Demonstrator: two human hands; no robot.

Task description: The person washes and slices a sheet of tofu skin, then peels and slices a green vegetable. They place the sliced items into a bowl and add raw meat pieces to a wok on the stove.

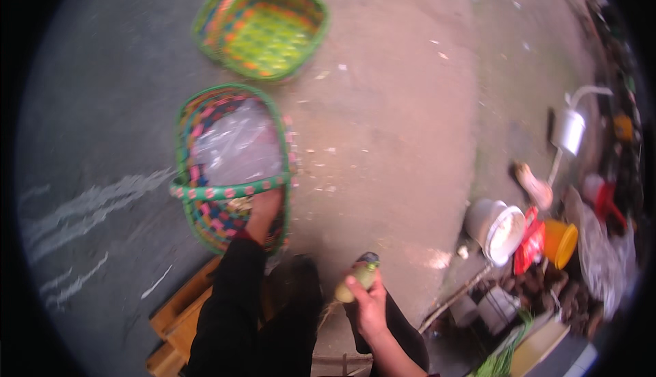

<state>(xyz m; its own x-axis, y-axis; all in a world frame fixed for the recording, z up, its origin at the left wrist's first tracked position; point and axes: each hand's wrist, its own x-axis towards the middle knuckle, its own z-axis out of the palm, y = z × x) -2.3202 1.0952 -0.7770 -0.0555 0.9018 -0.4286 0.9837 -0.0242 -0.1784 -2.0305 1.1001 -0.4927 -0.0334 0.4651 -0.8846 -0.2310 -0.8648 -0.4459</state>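
Note:
My left hand point(266, 213) reaches down inside a colorful woven basket point(185, 120) with a green handle; its fingers are hidden under the handle and rim. A clear plastic bag point(238, 143) fills much of that basket, and small pale pieces point(241, 203) lie beside the hand. Between my knees and over the floor, my right hand point(368, 300) is closed around a pale green, elongated vegetable or fruit point(357, 283). Beyond the first basket stands a second woven basket point(266, 38), green and orange, with only its woven bottom showing.
Pale scraps dot the concrete floor point(389, 120). On the right are a white bucket point(484, 223), a yellow container point(559, 243), a metal ladle-like vessel point(570, 131), a stick point(456, 295) and green stalks point(505, 354). A wooden stool or box point(187, 320) is at lower left.

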